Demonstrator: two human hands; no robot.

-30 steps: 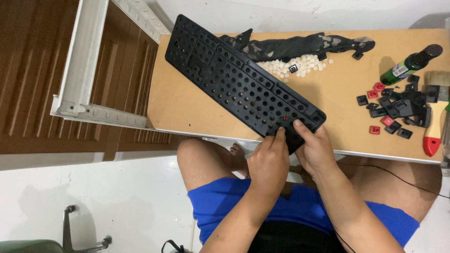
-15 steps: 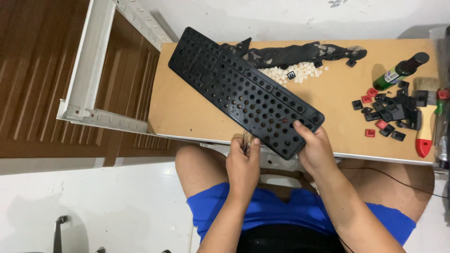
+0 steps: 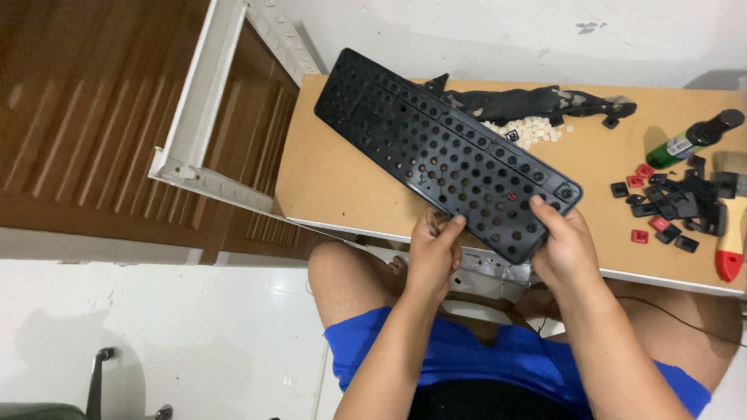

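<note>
Right hand (image 3: 564,245) grasps the near right corner of the black keyboard frame (image 3: 443,152), thumb on its perforated top face, fingers curled under the edge. Left hand (image 3: 432,249) is loosely curled, fingertips touching the frame's near long edge; whether it pinches something small cannot be told. The frame lies slantwise, tilted, over the front of the tan bench (image 3: 334,183). Beyond it: a heap of small white pieces (image 3: 533,131). To the right: loose black and red keycaps (image 3: 669,206), a green bottle (image 3: 692,140) and a red-handled tool (image 3: 730,253).

Keyboard frame (image 3: 443,155) on table (image 3: 334,187); keycaps (image 3: 669,210) right.
</note>
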